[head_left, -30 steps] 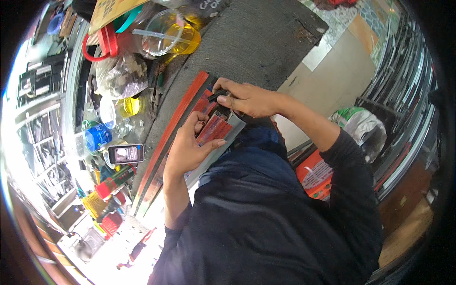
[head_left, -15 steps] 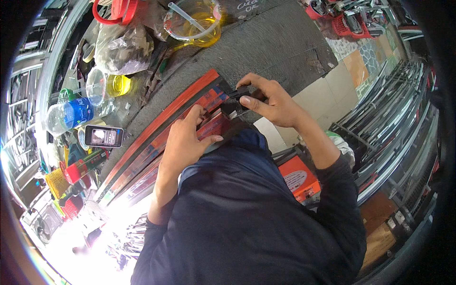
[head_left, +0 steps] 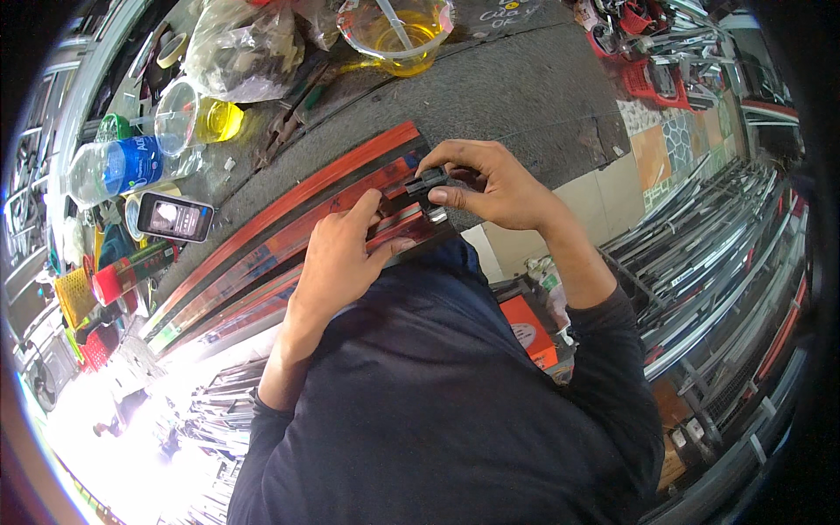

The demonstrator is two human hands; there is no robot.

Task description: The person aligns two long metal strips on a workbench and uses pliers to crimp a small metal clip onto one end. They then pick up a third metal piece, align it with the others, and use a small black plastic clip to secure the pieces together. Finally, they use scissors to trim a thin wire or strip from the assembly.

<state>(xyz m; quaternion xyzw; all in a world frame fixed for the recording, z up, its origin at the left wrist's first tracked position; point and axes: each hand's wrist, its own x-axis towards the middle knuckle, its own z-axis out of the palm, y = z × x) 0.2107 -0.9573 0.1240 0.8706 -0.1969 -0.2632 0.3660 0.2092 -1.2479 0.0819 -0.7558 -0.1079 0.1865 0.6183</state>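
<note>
Several long reddish-brown profiles point(head_left: 306, 188) lie side by side on the grey work surface, running from lower left toward my hands. My left hand point(head_left: 337, 258) grips the profile nearest my body close to its end, fingers over the far side and thumb on the near side. Between the thumb and fingers of my right hand point(head_left: 499, 188) is a small black block-like fitting point(head_left: 426, 184). It sits at the end of the gripped profile; whether it is inserted or only touching, I cannot tell. A small bright metal part point(head_left: 437, 214) shows just below the fitting.
Beyond the profiles are a clear tub of yellow liquid point(head_left: 411, 61), a plastic bag point(head_left: 249, 61), a cup point(head_left: 178, 122), a bottle point(head_left: 114, 168) and a phone point(head_left: 175, 217). Racked metal bars point(head_left: 700, 262) stand at right; an orange box point(head_left: 528, 332) is beside me.
My right hand has brought the black fitting lower and closer to my left hand, at the profile's end. My left hand keeps its grip. The whole view has shifted slightly.
</note>
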